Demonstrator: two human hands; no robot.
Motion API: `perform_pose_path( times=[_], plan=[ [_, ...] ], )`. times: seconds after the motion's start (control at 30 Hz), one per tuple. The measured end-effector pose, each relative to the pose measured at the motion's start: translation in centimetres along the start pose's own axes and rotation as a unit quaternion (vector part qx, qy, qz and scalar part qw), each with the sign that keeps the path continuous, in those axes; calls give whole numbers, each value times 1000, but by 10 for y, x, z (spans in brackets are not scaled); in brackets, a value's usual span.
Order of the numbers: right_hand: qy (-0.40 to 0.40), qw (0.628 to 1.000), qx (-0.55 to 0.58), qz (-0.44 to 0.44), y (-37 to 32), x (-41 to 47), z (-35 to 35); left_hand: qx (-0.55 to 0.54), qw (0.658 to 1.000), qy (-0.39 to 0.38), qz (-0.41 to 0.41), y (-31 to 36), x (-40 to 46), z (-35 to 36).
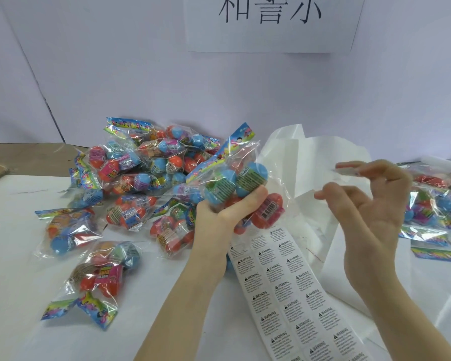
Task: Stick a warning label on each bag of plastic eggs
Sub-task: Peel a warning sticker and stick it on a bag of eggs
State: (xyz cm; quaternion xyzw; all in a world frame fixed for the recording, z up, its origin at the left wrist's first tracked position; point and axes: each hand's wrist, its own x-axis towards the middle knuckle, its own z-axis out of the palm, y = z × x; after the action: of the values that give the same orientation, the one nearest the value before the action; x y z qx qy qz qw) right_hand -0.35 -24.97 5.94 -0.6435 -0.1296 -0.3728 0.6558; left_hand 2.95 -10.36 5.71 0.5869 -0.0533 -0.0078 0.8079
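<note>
While the left hand (228, 207) grips a bag of eggs (235, 183) at frame centre, the right hand (370, 201), just right of it, pinches a barely visible label (345, 171).

two bare forearms entered from the bottom edge; no sleeves, watch, rings or gloves showed on them; the left hand (228, 207) and the right hand (370, 204) were bare too; the nails were short and unpainted; nothing else of the person appeared
</note>
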Motion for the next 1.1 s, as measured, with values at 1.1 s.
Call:
perform_pose_path(
  times=[1.1],
  plan=[
    [-126, 931, -327, -99, 13, -7, 4, 90, 995, -10, 36, -2, -3, 6]
  ],
)
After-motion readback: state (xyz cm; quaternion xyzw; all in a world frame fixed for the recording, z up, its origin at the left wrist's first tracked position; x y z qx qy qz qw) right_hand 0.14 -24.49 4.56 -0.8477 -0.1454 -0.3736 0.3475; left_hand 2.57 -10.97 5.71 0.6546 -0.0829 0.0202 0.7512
